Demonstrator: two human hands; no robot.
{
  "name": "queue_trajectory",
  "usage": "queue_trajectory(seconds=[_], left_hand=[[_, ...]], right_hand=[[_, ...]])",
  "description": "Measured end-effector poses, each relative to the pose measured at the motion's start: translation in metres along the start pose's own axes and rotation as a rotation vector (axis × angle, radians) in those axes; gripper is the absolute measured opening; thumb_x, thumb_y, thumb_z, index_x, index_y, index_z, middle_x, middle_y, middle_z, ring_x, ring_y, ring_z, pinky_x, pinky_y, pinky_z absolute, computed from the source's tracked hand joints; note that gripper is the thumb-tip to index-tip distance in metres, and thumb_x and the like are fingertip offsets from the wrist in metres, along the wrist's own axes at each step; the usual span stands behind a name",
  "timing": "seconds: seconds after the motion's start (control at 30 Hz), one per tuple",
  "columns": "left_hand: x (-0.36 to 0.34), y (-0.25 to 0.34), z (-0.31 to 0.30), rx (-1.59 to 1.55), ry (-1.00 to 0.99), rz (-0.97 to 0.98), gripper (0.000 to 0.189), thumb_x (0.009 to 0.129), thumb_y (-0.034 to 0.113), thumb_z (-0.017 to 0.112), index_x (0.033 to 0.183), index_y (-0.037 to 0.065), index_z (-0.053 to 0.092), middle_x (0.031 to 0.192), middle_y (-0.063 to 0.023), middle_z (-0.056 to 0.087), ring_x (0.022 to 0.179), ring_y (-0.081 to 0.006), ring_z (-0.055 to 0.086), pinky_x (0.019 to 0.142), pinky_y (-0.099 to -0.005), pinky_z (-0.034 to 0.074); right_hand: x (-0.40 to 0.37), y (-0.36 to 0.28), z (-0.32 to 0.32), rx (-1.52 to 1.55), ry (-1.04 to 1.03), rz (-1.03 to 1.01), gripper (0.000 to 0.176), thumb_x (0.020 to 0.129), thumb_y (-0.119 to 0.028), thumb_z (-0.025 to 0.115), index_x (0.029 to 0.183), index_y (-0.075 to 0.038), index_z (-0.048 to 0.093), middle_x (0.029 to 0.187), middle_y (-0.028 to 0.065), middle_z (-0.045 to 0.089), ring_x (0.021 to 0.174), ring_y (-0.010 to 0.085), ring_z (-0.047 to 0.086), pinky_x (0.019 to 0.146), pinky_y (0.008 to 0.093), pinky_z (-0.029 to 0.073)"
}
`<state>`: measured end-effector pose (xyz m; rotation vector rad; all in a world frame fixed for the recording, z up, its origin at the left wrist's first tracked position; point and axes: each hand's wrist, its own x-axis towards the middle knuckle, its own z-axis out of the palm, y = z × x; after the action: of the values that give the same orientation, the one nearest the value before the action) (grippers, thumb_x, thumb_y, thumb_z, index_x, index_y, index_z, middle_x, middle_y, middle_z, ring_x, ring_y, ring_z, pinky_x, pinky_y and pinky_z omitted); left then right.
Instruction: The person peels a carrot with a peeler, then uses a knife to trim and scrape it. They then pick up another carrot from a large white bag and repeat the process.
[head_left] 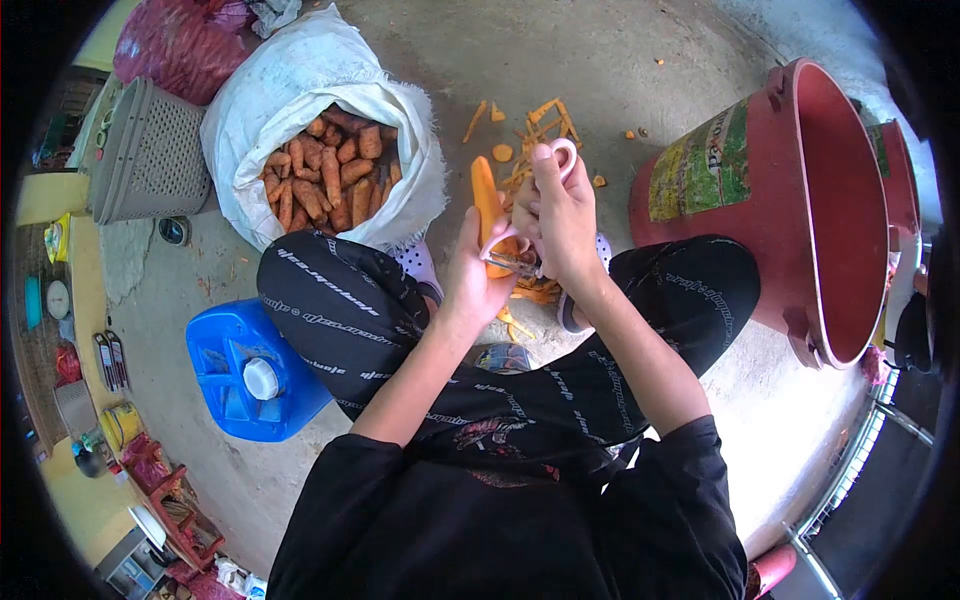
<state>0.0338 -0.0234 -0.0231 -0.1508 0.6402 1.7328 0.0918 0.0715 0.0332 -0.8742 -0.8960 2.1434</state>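
Note:
Between my knees, my left hand (474, 276) is closed around the lower part of an orange peeled carrot (485, 190), whose tip points away from me. My right hand (562, 215) grips the pink handle of a peeler (566, 156). The peeler's blade end lies across the lower part of the carrot, close to my left fingers. Orange peelings (545, 122) are scattered on the floor beyond and beneath my hands. To the left, a white sack (290, 80) stands open, holding many unpeeled carrots (330, 170).
A large red bin (720, 190) with a green label is at the right. A blue jerrycan (240, 370) stands by my left knee. Behind the sack are a grey basket (165, 150) and a red mesh bag (180, 50). Shelves line the far left.

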Motion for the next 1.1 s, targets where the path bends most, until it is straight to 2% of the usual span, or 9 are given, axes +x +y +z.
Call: queue_trajectory(seconds=[0.17,0.27,0.37,0.47,0.57,0.67,0.77,0.87,1.1], left_hand=[[0.0,-0.008,-0.014,0.005,-0.072,0.02,0.027,0.097,0.04,0.042,0.088,0.017,0.053,0.091,0.0015,0.058,0.092,-0.0164,0.055,0.082,-0.0361,0.044],[0.003,-0.002,-0.012,-0.009,-0.11,-0.009,0.028,0.094,0.038,0.048,0.104,0.013,0.054,0.102,-0.0016,0.058,0.097,-0.0174,0.055,0.083,-0.0359,0.044],[-0.001,0.003,0.004,-0.028,-0.011,0.038,0.032,0.098,0.042,0.041,0.085,0.015,0.052,0.081,-0.0013,0.055,0.084,-0.0155,0.054,0.079,-0.035,0.042],[-0.002,0.001,0.011,-0.013,0.124,0.035,0.034,0.096,0.045,0.044,0.082,0.015,0.051,0.082,-0.0033,0.056,0.084,-0.0166,0.055,0.079,-0.0351,0.043],[-0.002,-0.003,-0.002,0.054,0.006,0.045,0.034,0.094,0.046,0.046,0.085,0.014,0.053,0.083,-0.0031,0.057,0.083,-0.0169,0.055,0.078,-0.0345,0.044],[0.006,-0.002,-0.024,-0.058,-0.167,0.0,0.02,0.088,0.031,0.056,0.102,0.017,0.054,0.104,-0.0019,0.058,0.1,-0.0181,0.054,0.087,-0.0382,0.042],[0.006,-0.003,-0.031,-0.075,-0.252,0.035,0.017,0.09,0.032,0.054,0.099,0.018,0.055,0.105,-0.0016,0.057,0.099,-0.0184,0.053,0.088,-0.0384,0.042],[-0.002,0.001,0.005,0.039,0.004,0.035,0.025,0.093,0.039,0.052,0.084,0.016,0.05,0.09,-0.0013,0.056,0.084,-0.0165,0.054,0.075,-0.0344,0.045],[0.0,-0.002,-0.01,-0.04,-0.024,0.016,0.019,0.091,0.035,0.053,0.093,0.016,0.052,0.097,-0.0017,0.057,0.09,-0.0172,0.054,0.079,-0.0358,0.044]], right_hand=[[0.003,0.001,0.001,-0.115,-0.136,-0.011,0.018,0.097,-0.025,0.049,0.092,-0.012,0.039,0.061,-0.0027,0.037,0.043,0.0043,0.031,0.036,0.0213,0.026],[0.01,0.002,0.0,-0.077,-0.123,0.017,0.017,0.097,-0.024,0.049,0.091,-0.012,0.038,0.06,-0.0037,0.035,0.041,0.0038,0.027,0.036,0.0207,0.023],[0.01,0.006,0.003,-0.007,-0.048,0.061,0.018,0.097,-0.024,0.05,0.089,-0.013,0.039,0.06,-0.0034,0.035,0.041,0.004,0.027,0.035,0.0207,0.023],[0.011,0.005,0.004,-0.019,0.008,0.065,0.02,0.096,-0.025,0.051,0.088,-0.012,0.038,0.061,-0.0029,0.035,0.041,0.004,0.029,0.035,0.0205,0.024],[0.011,0.002,0.01,-0.144,-0.094,-0.039,0.02,0.097,-0.025,0.051,0.089,-0.011,0.038,0.061,-0.0026,0.035,0.042,0.0038,0.029,0.035,0.0202,0.025],[0.015,0.003,0.007,-0.083,-0.149,0.012,0.019,0.096,-0.025,0.051,0.091,-0.01,0.039,0.062,-0.0023,0.036,0.042,0.0039,0.029,0.035,0.0205,0.025],[0.018,0.007,0.006,-0.072,-0.122,0.049,0.018,0.096,-0.024,0.051,0.092,-0.01,0.04,0.062,-0.0024,0.036,0.042,0.0038,0.029,0.036,0.0206,0.025],[0.022,0.011,0.001,-0.107,-0.049,0.063,0.017,0.096,-0.023,0.051,0.092,-0.01,0.041,0.062,-0.0029,0.036,0.043,0.0034,0.03,0.036,0.0203,0.024],[0.021,0.007,0.006,-0.129,-0.052,0.115,0.018,0.096,-0.023,0.051,0.09,-0.011,0.04,0.064,-0.0038,0.037,0.046,0.0026,0.031,0.038,0.0196,0.025]])
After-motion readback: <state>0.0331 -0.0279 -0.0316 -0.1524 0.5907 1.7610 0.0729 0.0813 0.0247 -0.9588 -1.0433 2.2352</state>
